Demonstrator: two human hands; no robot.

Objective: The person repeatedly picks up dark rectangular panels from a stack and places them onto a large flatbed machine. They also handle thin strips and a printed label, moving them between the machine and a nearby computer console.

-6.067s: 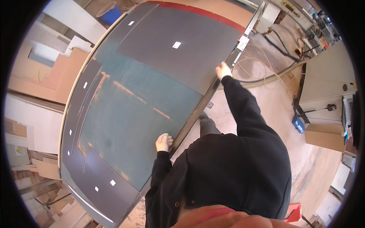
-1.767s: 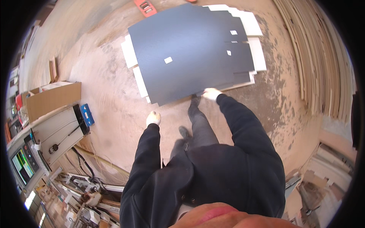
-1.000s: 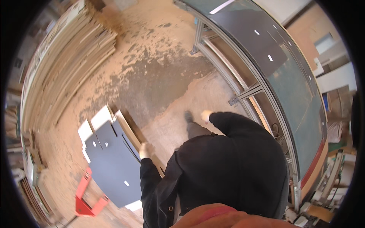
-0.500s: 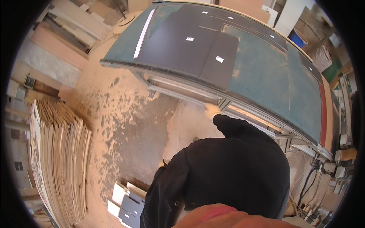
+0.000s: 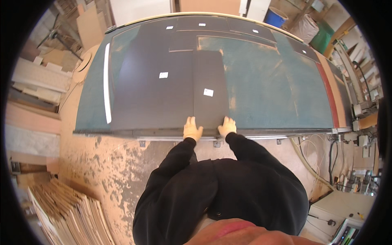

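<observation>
Both my hands, in pale yellow gloves, rest at the near edge of the large table. My left hand (image 5: 192, 130) lies with fingers stretched forward over the seam between a wide dark grey panel (image 5: 153, 96) and a narrower dark grey panel (image 5: 209, 75). At the narrow panel's near right corner is my right hand (image 5: 227, 126), its fingers apart and laid on the surface. A small white label (image 5: 208, 92) sits on the narrow panel, another white label (image 5: 163, 75) on the wide one. Neither hand visibly grips a panel.
More dark panels (image 5: 253, 31) lie along the table's far side. A long white strip (image 5: 107, 83) lies on the green tabletop (image 5: 273, 90) at the left. Stacked thin boards (image 5: 69, 208) stand on the floor, lower left. A blue bin (image 5: 275, 17) stands beyond the table.
My view has turned to face the table squarely. My right hand has risen from below the table's edge onto the panel, and my left hand has come up from low beside me.
</observation>
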